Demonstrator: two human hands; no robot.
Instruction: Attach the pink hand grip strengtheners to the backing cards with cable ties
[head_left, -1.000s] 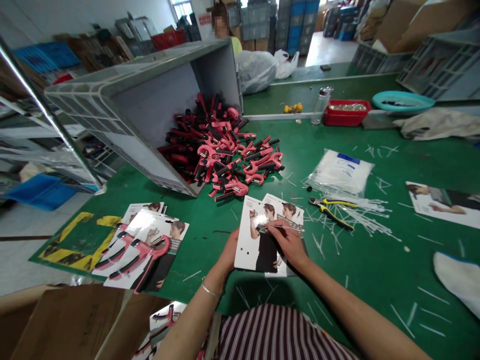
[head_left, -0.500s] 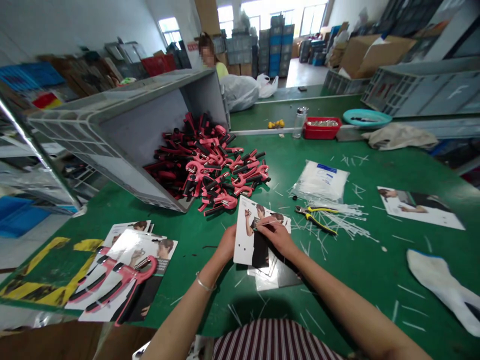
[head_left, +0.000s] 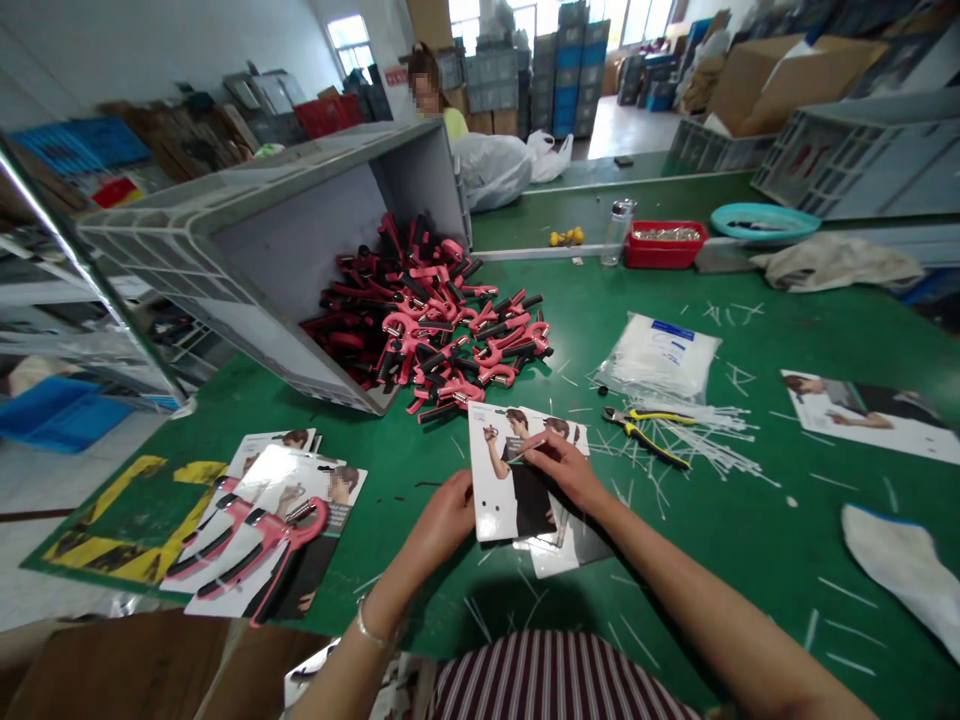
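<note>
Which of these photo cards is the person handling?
The top card of the small stack in front of the person, under the right hand. The others lie apart: a pile to the left, one card to the right.

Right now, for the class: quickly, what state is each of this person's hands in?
Left hand: open, at the left edge of the printed card; contact unclear.
Right hand: closed in a pinch, holding a thin white plastic tie over the card.
</note>
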